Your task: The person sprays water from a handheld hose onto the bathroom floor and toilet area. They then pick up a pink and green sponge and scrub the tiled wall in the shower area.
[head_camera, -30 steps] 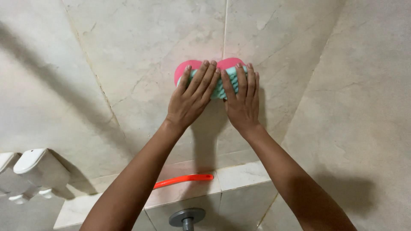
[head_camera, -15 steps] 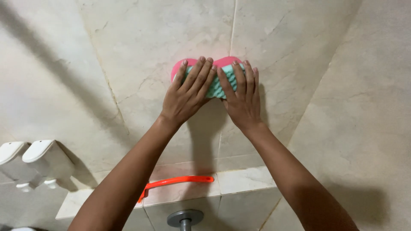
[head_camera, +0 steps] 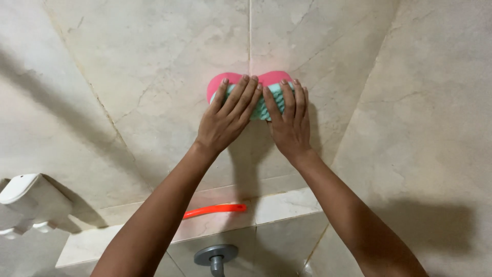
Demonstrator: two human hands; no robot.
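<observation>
A white wall-mounted dispenser, rounded and box-shaped, hung at the far left edge of the frame; it was cut off by the border, and no label could be made out on it. An orange handle, long and slightly curved, lay on the tiled ledge low on the wall, with a grey metal valve fitting set into the tile just below.

The left hand lay flat, fingers spread, pressing the left half of a pink-and-teal sponge against the beige marble wall tile. The right hand was likewise flat and extended on the right half. Neither hand was curled around the sponge; both held it by palm and finger pressure. The sponge sat high on the wall, straddling a vertical grout line, pink edge uppermost, ribbed teal face probably outward under the fingers.

Judgement: scrubbing here would go best with even pressure from both hands, the sponge kept flush to the tile, and overlapping strokes across the grout line.

No packages or signs were visible.
</observation>
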